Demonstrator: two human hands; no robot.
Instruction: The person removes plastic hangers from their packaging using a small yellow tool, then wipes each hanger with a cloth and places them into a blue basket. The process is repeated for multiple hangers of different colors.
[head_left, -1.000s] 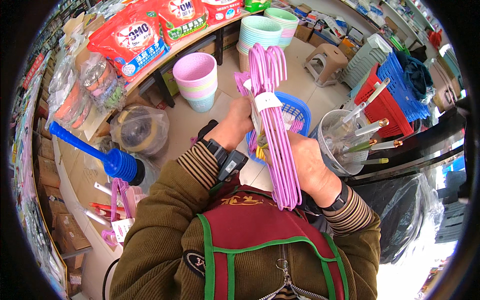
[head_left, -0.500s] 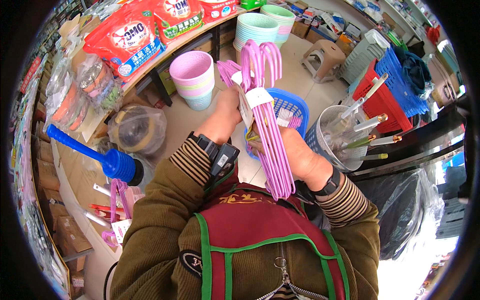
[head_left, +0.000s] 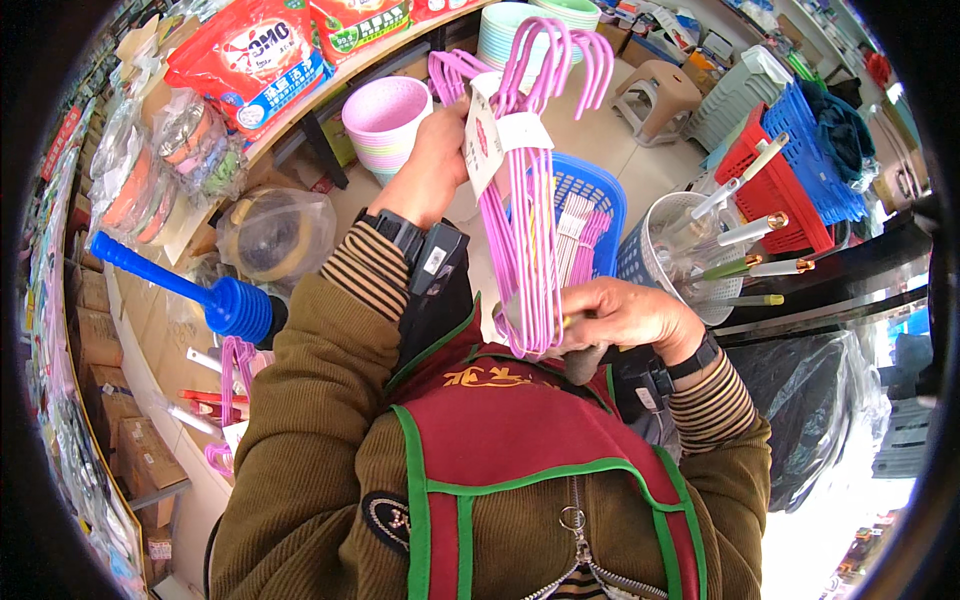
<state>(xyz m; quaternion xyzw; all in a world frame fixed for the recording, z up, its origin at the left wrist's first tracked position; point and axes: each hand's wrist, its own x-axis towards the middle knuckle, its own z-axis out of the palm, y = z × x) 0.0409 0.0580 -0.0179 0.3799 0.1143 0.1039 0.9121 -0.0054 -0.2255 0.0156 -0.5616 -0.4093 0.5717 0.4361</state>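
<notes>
- Scanning from the left edge: a blue plunger (head_left: 215, 300) lies on the floor, and above it a bagged round container (head_left: 275, 235) — both well apart from my hands.
- Next, a stack of pink buckets (head_left: 385, 120) stands just beyond my left hand (head_left: 430, 165).
- Left hand: raised, fingers curled shut on the upper part of the bundle of pink hangers (head_left: 530, 200), near the white paper tag (head_left: 485, 135) just below the hooks.
- Bundle's long axis runs near vertical in the picture — hooks at the far end, away from my chest, lower ends close to my red apron (head_left: 500, 450).
- Right hand (head_left: 625, 315): low and close to my body, fingers closed round the bottom ends of the hangers; whether it pinches one or several I cannot tell.
- So each hand has one end; the left is nearer the hooks, the right nearer the bars.
- Behind the bundle, a blue basket (head_left: 590, 200).
- Further right, a pale mesh bin (head_left: 670, 255) holding long-handled tools; then red and blue crates (head_left: 800, 170).
</notes>
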